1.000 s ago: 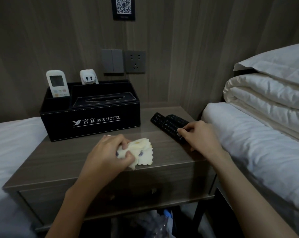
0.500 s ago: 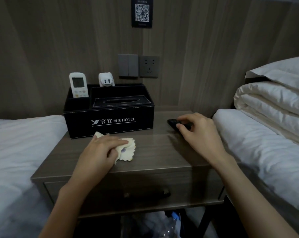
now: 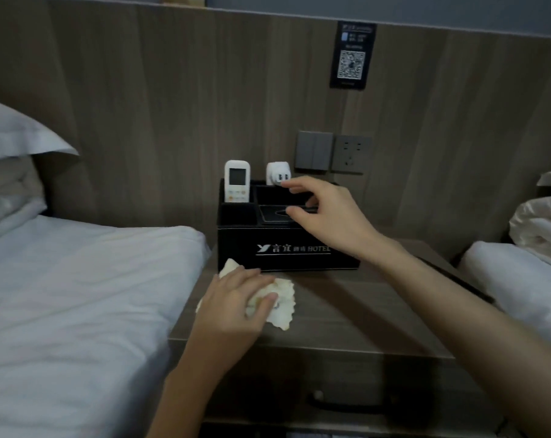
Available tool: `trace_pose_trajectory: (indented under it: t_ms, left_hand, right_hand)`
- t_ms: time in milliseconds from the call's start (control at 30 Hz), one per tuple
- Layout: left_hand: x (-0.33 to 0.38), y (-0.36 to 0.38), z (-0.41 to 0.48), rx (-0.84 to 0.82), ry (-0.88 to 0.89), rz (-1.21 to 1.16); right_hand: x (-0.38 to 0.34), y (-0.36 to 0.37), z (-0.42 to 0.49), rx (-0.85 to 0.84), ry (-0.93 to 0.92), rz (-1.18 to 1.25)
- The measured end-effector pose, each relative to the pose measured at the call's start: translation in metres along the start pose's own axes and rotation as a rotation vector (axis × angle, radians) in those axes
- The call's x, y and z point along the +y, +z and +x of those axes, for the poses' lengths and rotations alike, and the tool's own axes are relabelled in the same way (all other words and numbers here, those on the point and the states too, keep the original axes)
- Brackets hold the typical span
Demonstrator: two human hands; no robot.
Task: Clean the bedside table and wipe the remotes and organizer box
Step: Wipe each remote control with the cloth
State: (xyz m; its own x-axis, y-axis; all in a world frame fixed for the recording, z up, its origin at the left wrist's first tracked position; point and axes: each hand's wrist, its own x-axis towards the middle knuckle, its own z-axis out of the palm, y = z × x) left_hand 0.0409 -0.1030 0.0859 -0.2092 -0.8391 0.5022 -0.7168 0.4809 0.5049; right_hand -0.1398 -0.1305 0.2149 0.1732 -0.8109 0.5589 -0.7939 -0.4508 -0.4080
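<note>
A black organizer box (image 3: 287,248) with white HOTEL lettering stands at the back of the wooden bedside table (image 3: 347,314). A white remote (image 3: 236,181) with a screen stands upright in its left rear slot. A white USB adapter (image 3: 275,177) sits beside it. My right hand (image 3: 328,216) hovers over the box top, thumb and forefinger apart, forefinger tip just below the adapter. My left hand (image 3: 233,305) presses a pale yellow cloth (image 3: 283,308) flat on the table in front of the box. I see no black remotes; my right arm covers that side.
A white bed (image 3: 78,295) with a pillow (image 3: 12,134) borders the table's left edge. Another white bed (image 3: 520,289) lies on the right. A switch (image 3: 313,150) and socket (image 3: 350,153) are on the wood wall behind. The table has a drawer handle (image 3: 347,403).
My right hand left the black remotes on the table's right side and rose over the organizer box. My left hand slid the cloth left and back. The view swung left.
</note>
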Motion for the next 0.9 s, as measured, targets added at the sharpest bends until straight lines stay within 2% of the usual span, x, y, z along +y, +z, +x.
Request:
trace_pose_trajectory:
  t_ms: [233,400,500,600,767,900]
  left_hand:
    - [-0.015,-0.003,-0.001,0.028,-0.002,-0.007]
    - [-0.021,0.002,0.003,0.057,0.003,-0.022]
    - [-0.021,0.000,0.008,-0.022,-0.021,-0.006]
    - [-0.020,-0.003,0.012,-0.075,-0.041,-0.003]
    - [-0.019,-0.004,0.010,-0.084,-0.046,-0.017]
    - [-0.014,-0.003,0.009,-0.065,-0.011,-0.148]
  right_hand:
    - [-0.016,0.060,0.087,-0.076,0.070,0.108]
    - [-0.009,0.097,0.125,-0.056,0.134,0.088]
    - [-0.006,0.107,0.133,0.023,0.149,0.099]
    - [-0.004,0.109,0.130,0.089,0.144,0.209]
    - [-0.008,0.095,0.116,0.214,0.075,0.348]
    - [-0.025,0.061,0.098,0.394,-0.029,0.381]
